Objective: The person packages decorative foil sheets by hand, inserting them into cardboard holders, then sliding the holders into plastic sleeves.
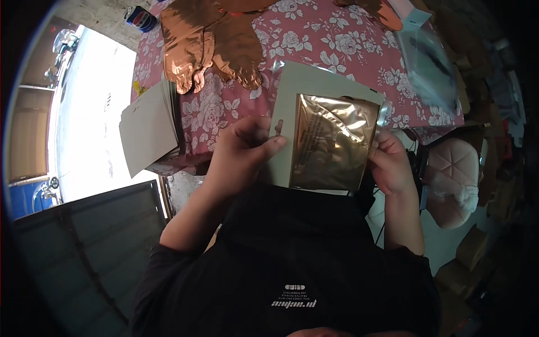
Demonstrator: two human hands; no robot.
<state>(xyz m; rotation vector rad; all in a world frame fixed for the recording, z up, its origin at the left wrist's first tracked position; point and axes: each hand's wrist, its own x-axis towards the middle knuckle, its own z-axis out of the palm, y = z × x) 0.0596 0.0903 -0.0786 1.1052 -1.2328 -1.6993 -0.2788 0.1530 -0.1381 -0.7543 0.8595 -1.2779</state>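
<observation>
A pale grey-green cardboard sheet (314, 78) with a hang hole near its left edge is held up over the table's front edge. On its face lies a flat, folded gold foil piece (335, 140), shiny and creased, with small dark print on its left part. My left hand (245, 149) grips the sheet's left edge, thumb on top beside the hang hole. At the right edge, my right hand (390, 160) has its fingers pinched against the foil piece and a bit of clear film. How far the fingers reach behind is hidden.
A pink floral cloth covers the table (348, 42). Copper-coloured foil shapes (210, 42) lie at the back left, near a blue can (141, 19). Cardboard sheets (149, 129) stack at left, clear plastic bags (426, 70) at right. A pale padded stool (451, 180) stands right.
</observation>
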